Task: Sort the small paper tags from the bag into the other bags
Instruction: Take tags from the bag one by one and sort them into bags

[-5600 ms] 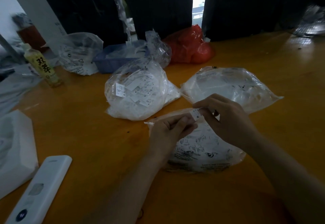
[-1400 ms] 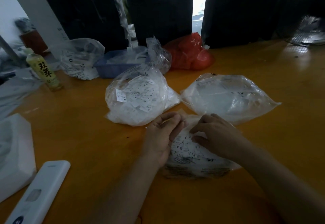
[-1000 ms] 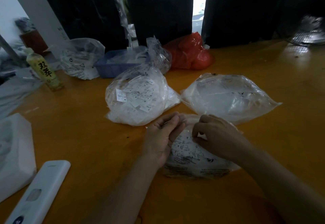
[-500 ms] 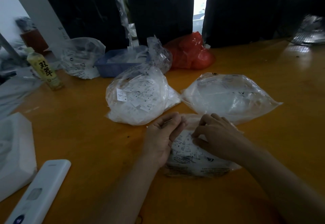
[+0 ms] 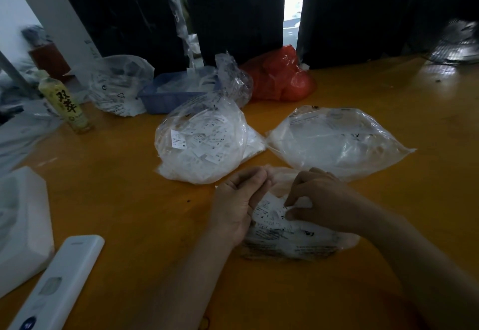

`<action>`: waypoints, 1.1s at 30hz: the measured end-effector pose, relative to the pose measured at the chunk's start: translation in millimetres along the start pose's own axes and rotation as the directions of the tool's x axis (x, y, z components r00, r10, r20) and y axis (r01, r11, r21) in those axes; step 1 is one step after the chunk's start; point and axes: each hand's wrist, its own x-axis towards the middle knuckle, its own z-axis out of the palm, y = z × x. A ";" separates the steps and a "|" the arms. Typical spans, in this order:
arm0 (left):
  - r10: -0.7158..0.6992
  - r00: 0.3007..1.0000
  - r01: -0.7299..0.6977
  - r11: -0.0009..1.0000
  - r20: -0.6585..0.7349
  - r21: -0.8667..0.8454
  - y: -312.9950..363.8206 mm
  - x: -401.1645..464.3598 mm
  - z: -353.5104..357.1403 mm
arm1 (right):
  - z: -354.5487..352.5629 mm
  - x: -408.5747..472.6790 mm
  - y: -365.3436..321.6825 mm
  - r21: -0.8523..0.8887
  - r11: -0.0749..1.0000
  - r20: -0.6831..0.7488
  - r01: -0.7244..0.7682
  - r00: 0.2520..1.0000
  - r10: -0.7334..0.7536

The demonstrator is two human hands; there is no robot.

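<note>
Tags (image 5: 269, 215) sit in the near bag (image 5: 298, 241) on our bench (image 5: 116, 200), under both hands. Our left hand (image 5: 238, 205) holds the bag's mouth with curled fingers; our right hand (image 5: 318, 200) pinches one tag inside. Thin paper clings, so we risk lifting two together, or misreading the small size print and dropping it into the wrong bag beyond.

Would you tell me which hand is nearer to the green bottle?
Left. The left hand lies on the bottle's side of the near bag; the right hand is beyond it.
</note>
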 end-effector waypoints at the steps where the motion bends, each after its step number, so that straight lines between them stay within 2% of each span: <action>1: -0.002 1.000 0.002 1.000 0.000 -0.003 -0.2 0.2 -0.2 | -1.5 -0.4 -0.1 0.050 0.999 -0.018 -0.006 1.000 0.007; 7: -0.016 1.000 0.016 1.000 -0.004 0.006 -1.5 1.4 -1.6 | -13.0 -5.6 0.0 0.428 0.904 -0.198 -0.016 0.974 0.111; 10: -0.028 0.999 0.028 1.000 0.017 0.004 -0.9 0.9 -2.3 | -15.4 -5.7 -2.1 0.687 0.727 -0.234 -0.020 0.940 0.247; 12: -0.026 0.999 0.026 1.000 0.022 0.014 -0.5 0.6 -2.5 | -17.5 -6.5 -2.2 0.802 0.597 -0.258 0.028 0.917 0.303; 15: -0.025 0.999 0.024 0.999 0.035 0.039 -0.6 -0.8 -1.7 | -20.9 -9.4 -2.8 0.900 0.414 -0.287 0.135 0.898 0.333; 17: -0.032 0.998 0.030 0.999 0.049 0.044 -0.8 -1.8 -1.1 | -22.3 -9.8 -4.8 0.919 0.354 -0.297 0.172 0.894 0.335; 24: -0.023 0.997 0.017 0.997 0.075 0.075 -3.1 -2.9 0.5 | -18.0 -7.7 -13.6 0.836 0.536 -0.319 0.114 0.896 0.308; 30: -0.024 0.995 0.016 0.997 0.099 0.076 -2.9 -5.1 2.0 | -16.3 -7.7 -15.2 0.657 0.754 -0.358 0.007 0.883 0.304; 33: -0.028 0.995 0.021 0.997 0.091 0.077 -1.8 -6.1 2.9 | -15.1 -7.8 -14.2 0.592 0.806 -0.358 -0.012 0.892 0.276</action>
